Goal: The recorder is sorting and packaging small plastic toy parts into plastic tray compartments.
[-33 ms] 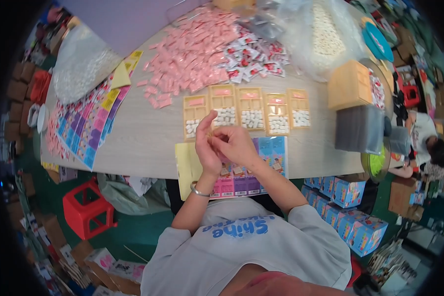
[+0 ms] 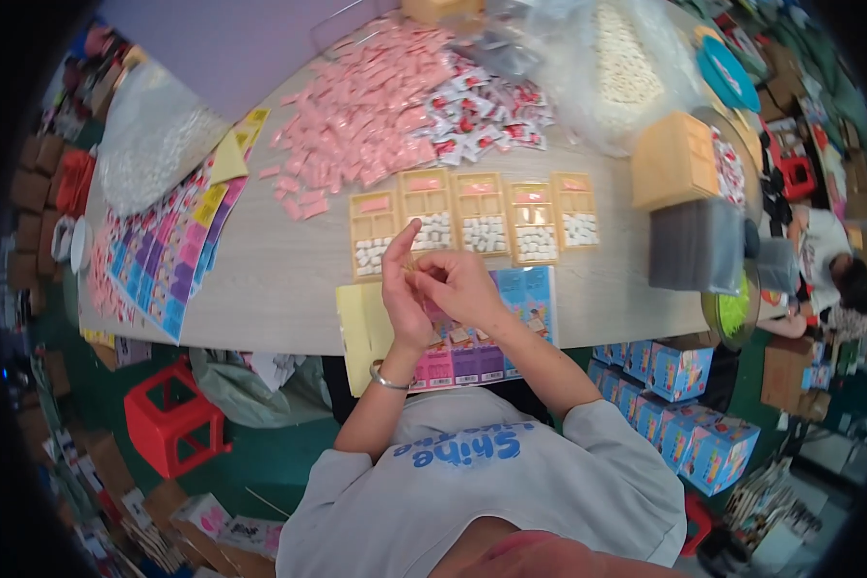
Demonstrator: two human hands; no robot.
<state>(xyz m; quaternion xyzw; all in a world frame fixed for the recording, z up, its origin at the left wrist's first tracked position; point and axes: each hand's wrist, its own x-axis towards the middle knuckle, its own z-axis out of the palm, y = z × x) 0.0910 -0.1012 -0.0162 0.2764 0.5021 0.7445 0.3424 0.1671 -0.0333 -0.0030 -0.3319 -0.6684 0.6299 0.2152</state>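
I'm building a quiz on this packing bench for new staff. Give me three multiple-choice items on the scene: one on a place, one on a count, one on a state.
1. Where does the heap of small pink sachets lie?
A. beyond the tray row
B. on the floor
C. in the red crate

2. How many tan compartment trays form the row?
A. two
B. five
C. nine

3. How are the hands placed?
A. flat on the table
B. far apart
C. raised together, fingertips meeting

Key: 1 A, the heap of small pink sachets lies beyond the tan compartment trays on the table. 2 B, five stand side by side. 3 C, the left hand and right hand meet above the table edge.
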